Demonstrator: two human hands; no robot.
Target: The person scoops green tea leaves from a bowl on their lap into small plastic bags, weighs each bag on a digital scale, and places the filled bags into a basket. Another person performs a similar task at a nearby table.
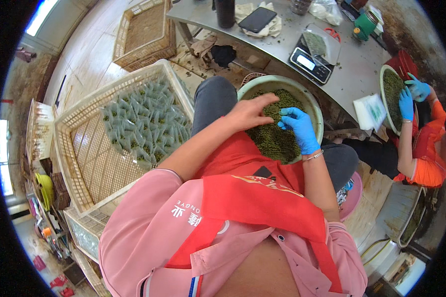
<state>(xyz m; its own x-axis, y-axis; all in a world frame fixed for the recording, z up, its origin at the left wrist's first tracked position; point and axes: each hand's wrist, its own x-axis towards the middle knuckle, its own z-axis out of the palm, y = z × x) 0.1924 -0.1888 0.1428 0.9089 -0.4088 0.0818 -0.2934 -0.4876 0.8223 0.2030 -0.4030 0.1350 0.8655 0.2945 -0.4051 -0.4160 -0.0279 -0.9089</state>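
With left hand (251, 112) bare, thumb and fingers set wide over the green granules (271, 139), seemingly holding nothing; with right hand (302, 130) gloved in blue, fingers curled narrow, cannot tell whether gripping anything; in the head view, can see granules spread across the pale green basin (310, 103) between the knees; would count as done many filled bags (144, 119) clustered in the cream crate (96, 158); would judge much left, with plenty in basin and bare crate floor beside bags.

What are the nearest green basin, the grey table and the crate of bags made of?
Green basin: probably plastic, possibly enamel; smooth, evenly coloured wall. Grey table: likely metal, perhaps steel, with a dull sheen. Crate: seemingly moulded plastic, matt cream, judging by its even lattice.
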